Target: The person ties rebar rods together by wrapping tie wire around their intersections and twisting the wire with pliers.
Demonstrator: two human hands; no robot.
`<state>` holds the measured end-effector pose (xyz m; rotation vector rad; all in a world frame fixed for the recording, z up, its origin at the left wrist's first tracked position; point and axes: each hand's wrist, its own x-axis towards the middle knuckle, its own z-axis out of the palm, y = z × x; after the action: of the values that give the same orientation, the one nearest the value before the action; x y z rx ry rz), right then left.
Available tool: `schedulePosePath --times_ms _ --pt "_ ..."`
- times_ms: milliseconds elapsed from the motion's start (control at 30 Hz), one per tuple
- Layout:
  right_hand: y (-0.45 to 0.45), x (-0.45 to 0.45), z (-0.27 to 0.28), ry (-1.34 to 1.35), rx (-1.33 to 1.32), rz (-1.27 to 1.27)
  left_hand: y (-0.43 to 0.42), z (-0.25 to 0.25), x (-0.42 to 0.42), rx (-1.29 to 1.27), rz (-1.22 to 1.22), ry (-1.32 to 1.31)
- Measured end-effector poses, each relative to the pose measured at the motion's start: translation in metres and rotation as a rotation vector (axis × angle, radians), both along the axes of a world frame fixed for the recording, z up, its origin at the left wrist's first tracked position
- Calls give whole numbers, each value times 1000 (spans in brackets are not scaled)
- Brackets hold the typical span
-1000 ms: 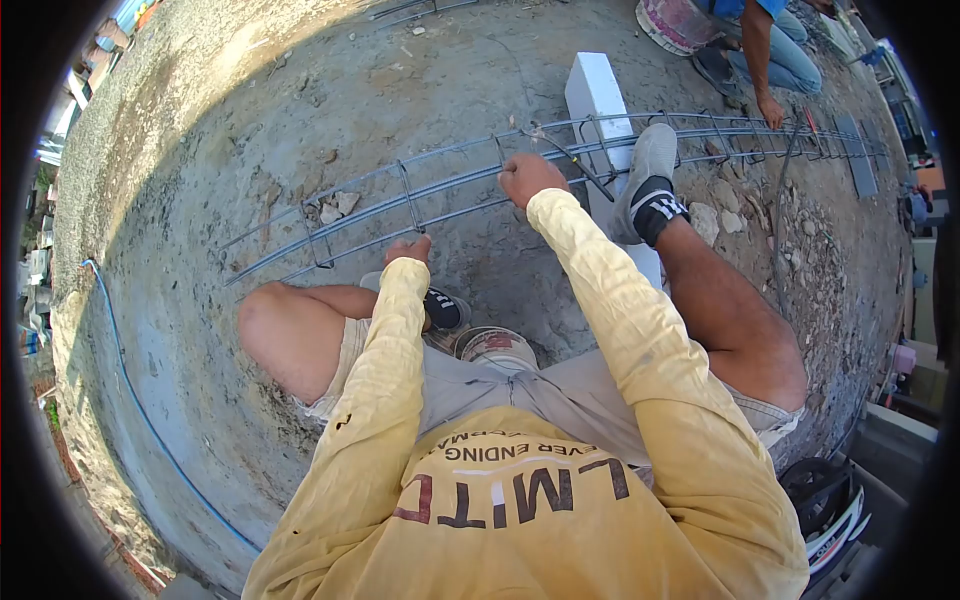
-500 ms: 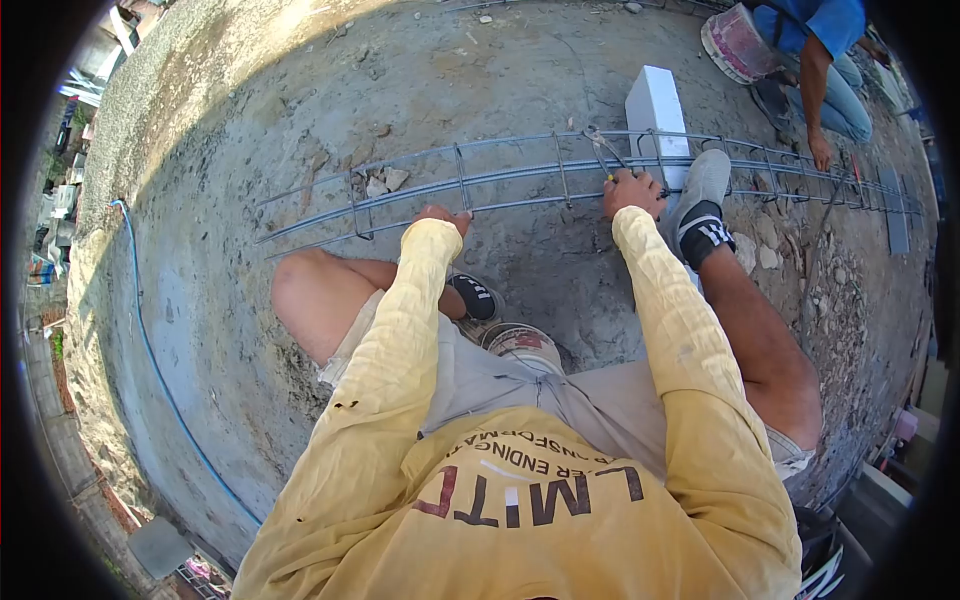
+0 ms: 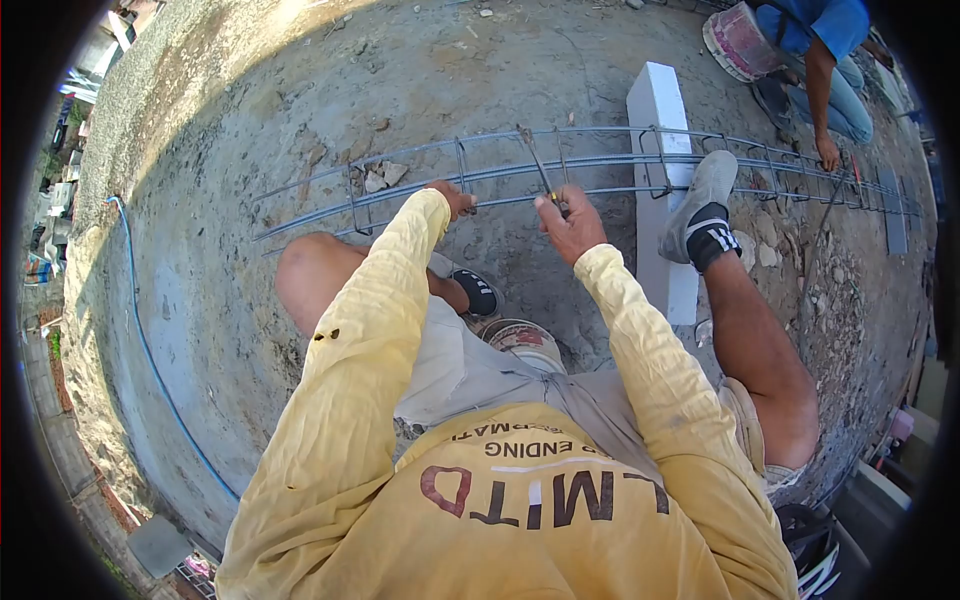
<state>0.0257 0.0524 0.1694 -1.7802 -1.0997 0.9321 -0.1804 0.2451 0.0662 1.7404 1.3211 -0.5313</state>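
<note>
Rebar cage (image 3: 598, 160) crosses the white block (image 3: 655, 225) toward its far end, stirrups (image 3: 461, 165) already set, remaining work unclear; right hand (image 3: 573, 225) grips pliers (image 3: 538, 163), left hand (image 3: 454, 200) touches the cage, its hold hidden.

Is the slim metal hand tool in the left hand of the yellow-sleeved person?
No, the slim metal hand tool is in the right hand; the left hand is at the grey steel-bar frame.

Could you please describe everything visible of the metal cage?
The metal cage is long: grey, steel-looking bars with spaced, bent hoops. It passes over the white block. The left grip touches its near bar; the slim tool in the right grip overlaps it. Another person's hand is farther along.
</note>
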Motion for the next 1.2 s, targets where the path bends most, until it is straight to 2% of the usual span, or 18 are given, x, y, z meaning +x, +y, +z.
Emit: schedulePosePath --times_ms 67,133,200,300,333,400,467,567,667,767,867,1000,1200 --pt "-14 -20 -39 -218 240 -15 -1 -2 0 -11 7 -16" --pt "-27 -35 -47 -110 186 11 -2 -6 -2 -7 -14 -36" --pt "-40 -46 -45 317 -167 70 -2 -9 -3 12 -66 -61" --pt "-51 -55 -30 512 -357 135 -3 -4 1 -4 -40 -34" --pt "-53 -55 -26 433 -381 220 -5 1 1 -10 13 -53" --pt "-59 -65 -29 537 -387 212 -9 9 0 -20 118 -91" --pt "-66 -74 -54 596 -345 217 -12 11 -1 13 103 -118" --pt "-69 -86 -73 539 -304 163 -14 16 0 13 89 -127" --pt "-67 -92 -81 657 -325 78 -14 15 1 15 98 -128" --pt "-62 -95 -63 632 -416 8 -13 11 2 -1 100 -120" --pt "-64 -96 -71 449 -314 100 -13 12 3 -20 105 -124" --pt "-66 -94 -66 326 -290 117 -15 10 1 -1 153 -155" --pt "-67 -95 -73 144 -288 121 -12 15 3 -6 97 -96"
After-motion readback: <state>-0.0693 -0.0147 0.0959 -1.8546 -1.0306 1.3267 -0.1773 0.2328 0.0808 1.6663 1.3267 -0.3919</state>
